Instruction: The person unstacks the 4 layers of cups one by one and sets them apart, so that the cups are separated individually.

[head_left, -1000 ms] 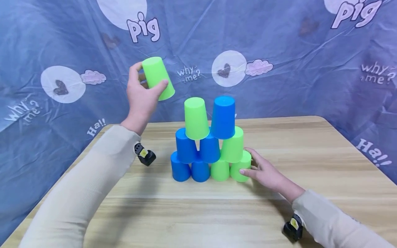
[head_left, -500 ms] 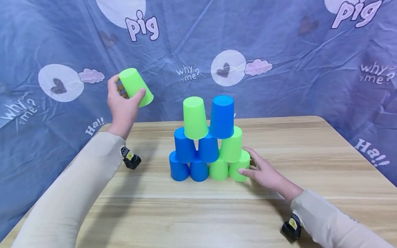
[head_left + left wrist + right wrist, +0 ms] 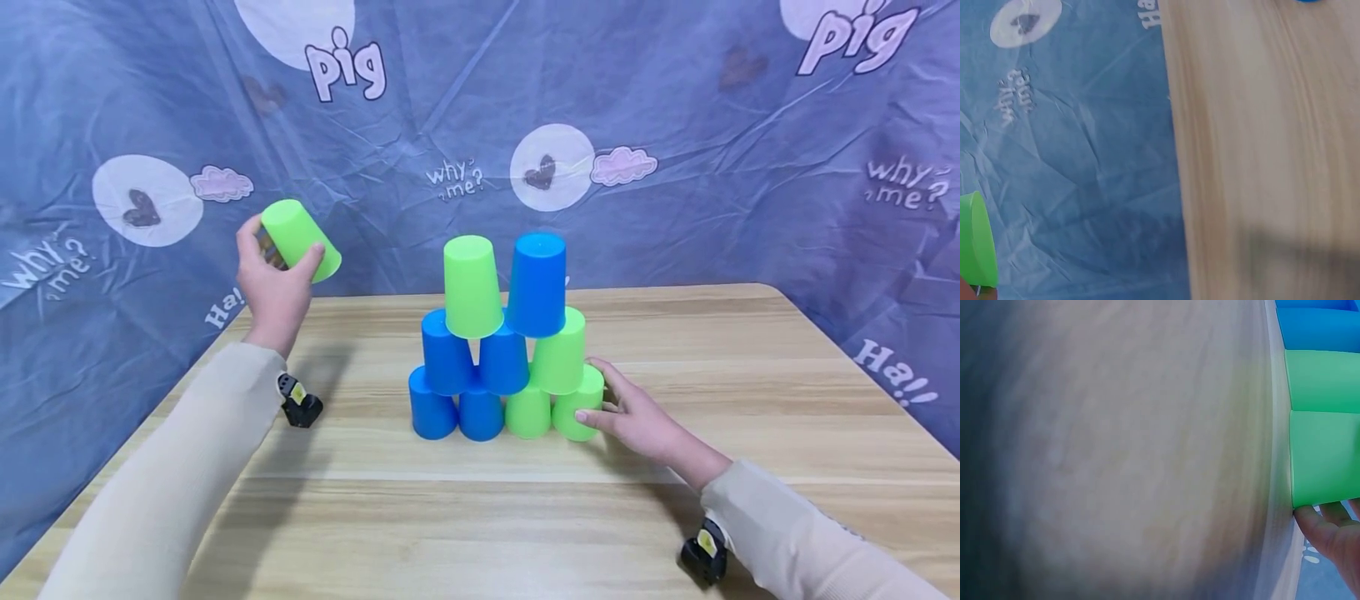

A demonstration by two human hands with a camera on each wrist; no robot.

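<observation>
My left hand [image 3: 273, 292] grips a green cup [image 3: 296, 237], tilted and upside down, in the air left of a stack. The stack is of upside-down cups in three tiers. On top stand a green cup [image 3: 472, 287] and a blue cup [image 3: 537, 287], side by side. Below them are two blue cups [image 3: 447, 358] and a green cup [image 3: 562, 358]. Blue cups [image 3: 432, 408] and green cups form the bottom row. My right hand [image 3: 637, 421] holds the bottom row's rightmost green cup [image 3: 568, 408], thumb in front and fingers behind it.
The stack stands on a wood-grain table [image 3: 480, 517]. Behind the table hangs a blue printed cloth [image 3: 675, 83], which also runs along its sides. Each sleeve has a small black wrist camera, one on the left [image 3: 300, 404] and one on the right [image 3: 705, 554].
My left hand has moved left and down with its green cup, away from the stack, and the cup tilts more. The stack and my right hand have stayed in place.
</observation>
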